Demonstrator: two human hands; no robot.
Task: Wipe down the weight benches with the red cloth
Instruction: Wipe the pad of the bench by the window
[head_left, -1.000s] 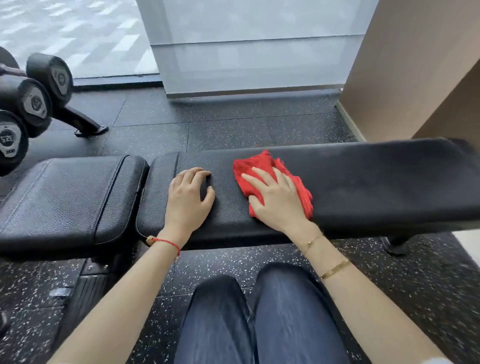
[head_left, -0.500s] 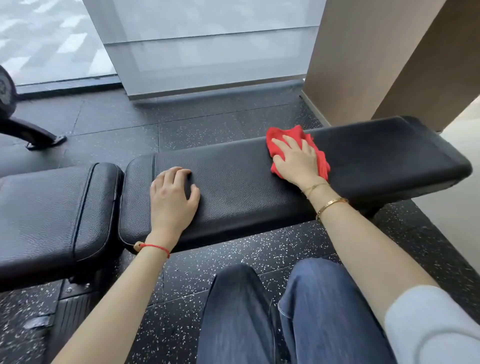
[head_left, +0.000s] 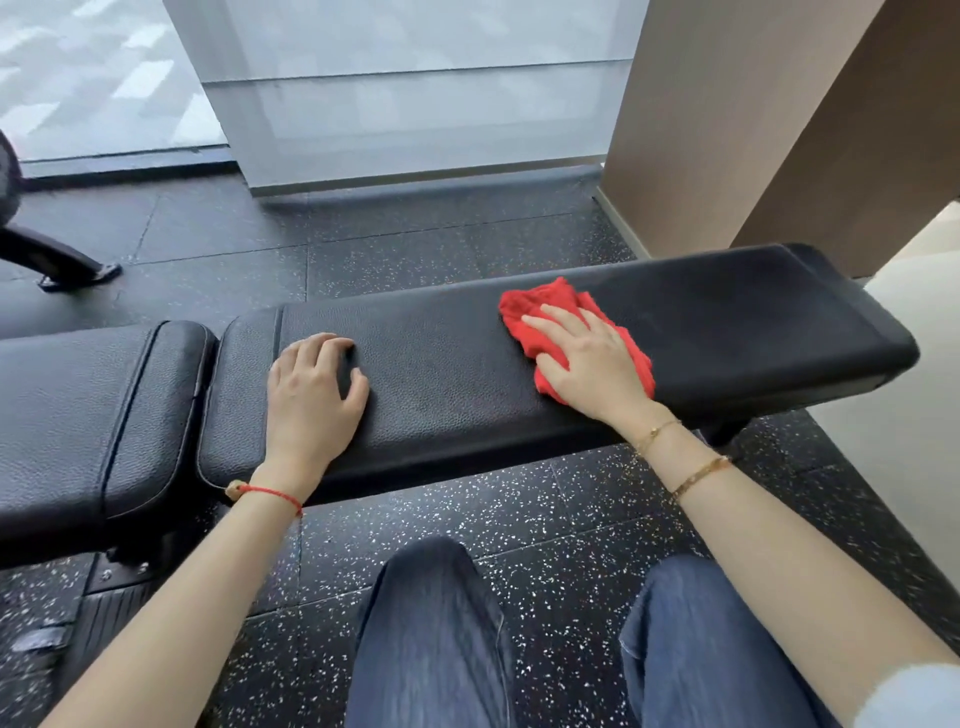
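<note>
Far left, at the frame edge: a black rack foot (head_left: 78, 273) on the speckled rubber floor (head_left: 519, 519); nearer, the black seat pad (head_left: 78, 415) of the weight bench, just beside the long back pad (head_left: 467, 364) and parted from it by a narrow gap. On the left end of that long pad — the left hand (head_left: 311, 400), palm down, fingers curled under at the tips and thumb spread to the side, resting there and grasping nothing; a red string bracelet (head_left: 270, 493) at the wrist. Further right, the red cloth (head_left: 540, 317), crumpled and flattened on the pad's top surface, right of its middle and short of the rounded right end. Over the cloth, the right hand (head_left: 592, 364), fingers straight and spread, pressing it flat against the leather rather than gripping it — red showing past the fingertips and along the outer edge of the palm; two thin gold bracelets (head_left: 675, 452) on the wrist. Below, between the forearms, knees in blue jeans (head_left: 431, 639). Behind the bench, a frosted glass panel (head_left: 415, 104); to the right, a tan wall (head_left: 727, 130).
</note>
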